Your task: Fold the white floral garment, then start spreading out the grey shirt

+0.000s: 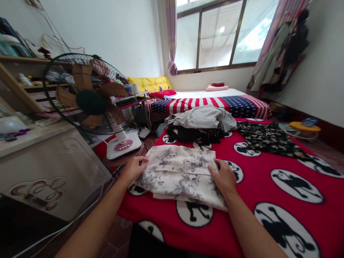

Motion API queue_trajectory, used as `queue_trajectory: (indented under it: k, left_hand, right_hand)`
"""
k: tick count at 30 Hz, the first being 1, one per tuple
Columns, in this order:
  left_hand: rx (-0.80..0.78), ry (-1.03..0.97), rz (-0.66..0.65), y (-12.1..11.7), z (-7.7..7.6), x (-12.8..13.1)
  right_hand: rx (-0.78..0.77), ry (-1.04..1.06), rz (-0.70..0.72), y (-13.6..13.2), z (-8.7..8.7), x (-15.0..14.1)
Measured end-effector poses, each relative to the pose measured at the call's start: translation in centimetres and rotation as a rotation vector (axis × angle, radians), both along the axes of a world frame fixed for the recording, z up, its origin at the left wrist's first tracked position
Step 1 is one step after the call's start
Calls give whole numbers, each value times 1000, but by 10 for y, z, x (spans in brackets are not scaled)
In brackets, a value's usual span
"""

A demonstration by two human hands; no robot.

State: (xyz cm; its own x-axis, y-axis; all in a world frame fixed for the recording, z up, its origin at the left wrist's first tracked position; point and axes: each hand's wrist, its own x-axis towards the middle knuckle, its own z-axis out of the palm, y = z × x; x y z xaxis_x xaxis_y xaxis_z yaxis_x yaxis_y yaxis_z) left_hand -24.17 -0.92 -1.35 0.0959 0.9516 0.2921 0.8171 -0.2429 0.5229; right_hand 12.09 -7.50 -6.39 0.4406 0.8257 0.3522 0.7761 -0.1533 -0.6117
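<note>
1. Red blanket (255, 179): under the white floral shirt (177, 181).
2. Fan (91, 102): left of shirt, apart.
3. Shirt: folded flat on blanket.
4. Clothes pile (201, 119): just behind shirt.
5. Black floral garment (271, 138): behind shirt, to its right.
6. Left hand (136, 166): at shirt's left edge, half-curled; can't tell if gripping.
7. Right hand (223, 176): on shirt's right edge, half-open; can't tell if gripping.

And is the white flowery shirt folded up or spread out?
Folded: the shirt makes a rough rectangle, layers showing at its near edge, between the left hand and right hand.
</note>
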Motion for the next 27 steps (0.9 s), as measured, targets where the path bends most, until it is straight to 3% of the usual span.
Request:
queue_trajectory:
  k: [4,7,9,12,17,21,24,27]
  left_hand:
    - [168,79,-156,-27,5,18]
    - [74,8,-423,-52,9,40]
    - [22,23,-531,-64,11,53]
    - [12,67,-584,-71,12,69]
    - [-6,112,-688,-71,6,107]
    - [-36,136,-771,-84,-15,140]
    - [-3,125,-805,-94,-28,153]
    - [-9,94,-795,-98,-29,156]
  right_hand:
    - [107,37,28,-2,2,0]
    - [249,43,101,-12,10,-3]
    - [306,18,152,-20,15,-5]
    - [278,-12,150,-25,16,-5]
    - [11,152,-4,-13,11,6]
    - [-148,356,126,-4,17,8]
    - [-135,513,241,-6,19,-1]
    - [-3,643,253,-10,17,-9]
